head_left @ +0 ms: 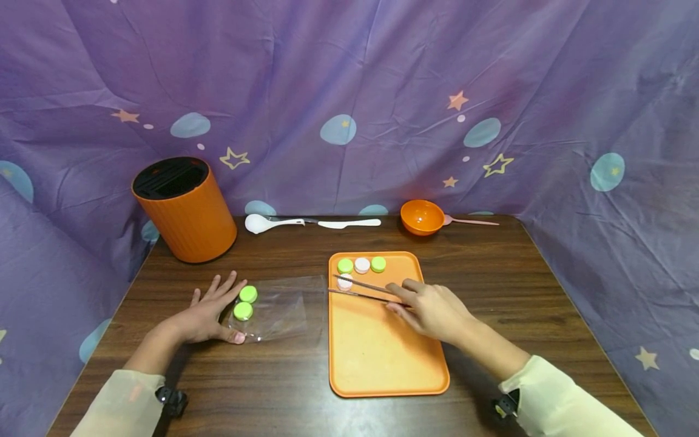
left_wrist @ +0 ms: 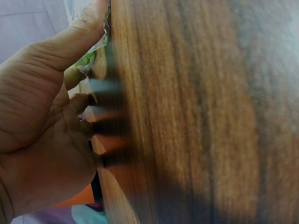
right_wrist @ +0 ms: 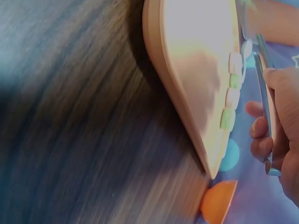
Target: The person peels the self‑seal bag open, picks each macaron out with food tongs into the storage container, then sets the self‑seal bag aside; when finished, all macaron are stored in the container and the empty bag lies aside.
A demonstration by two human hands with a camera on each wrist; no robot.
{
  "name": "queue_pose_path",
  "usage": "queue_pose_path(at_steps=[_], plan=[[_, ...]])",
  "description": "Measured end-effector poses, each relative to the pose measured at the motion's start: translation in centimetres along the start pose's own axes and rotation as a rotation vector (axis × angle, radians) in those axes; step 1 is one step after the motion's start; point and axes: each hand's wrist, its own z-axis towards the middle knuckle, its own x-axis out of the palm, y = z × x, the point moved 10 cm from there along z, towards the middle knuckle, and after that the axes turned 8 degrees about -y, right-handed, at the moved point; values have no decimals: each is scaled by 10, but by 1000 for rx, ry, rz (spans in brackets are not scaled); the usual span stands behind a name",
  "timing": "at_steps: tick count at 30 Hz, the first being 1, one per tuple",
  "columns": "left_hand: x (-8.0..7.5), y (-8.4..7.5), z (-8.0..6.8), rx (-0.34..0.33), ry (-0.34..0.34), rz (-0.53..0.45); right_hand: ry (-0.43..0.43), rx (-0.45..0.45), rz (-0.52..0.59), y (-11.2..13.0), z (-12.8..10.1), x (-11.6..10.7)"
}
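- Two slim tongs (head_left: 366,285) arms, slightly parted, are gripped by the right hand (head_left: 437,311).
- Left hand (head_left: 209,312) is spread, fingers straight; the bag's (head_left: 281,309) near end is touched by thumb and index finger.
- Tongs' long axis is laid right to left across the tray (head_left: 388,358). Front white macaron (head_left: 344,284) is straddled from above by the tips, left of the right hand, the nearer one; contact can't be told.
- That macaron: small, round, pinkish white; placed by the tray's left edge, just in front of the back row.
- Back row is set green (head_left: 345,266), white (head_left: 362,265), green (head_left: 378,264).
- Bag is clear, laid flat between left hand and tray; two bright green macarons (head_left: 248,294) are seen at its hand end.
- Bowl (head_left: 422,217) and knife block (head_left: 188,212) are placed farther back.
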Motion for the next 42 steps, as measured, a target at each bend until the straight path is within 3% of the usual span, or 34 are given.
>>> queue_pose_path(at_steps=[24,42], plan=[[1,9,3,0,0,7,82,-135,-1,46,27,29],[-3,-1,-1,3,-2,8,156,-190,45,83,65,56]])
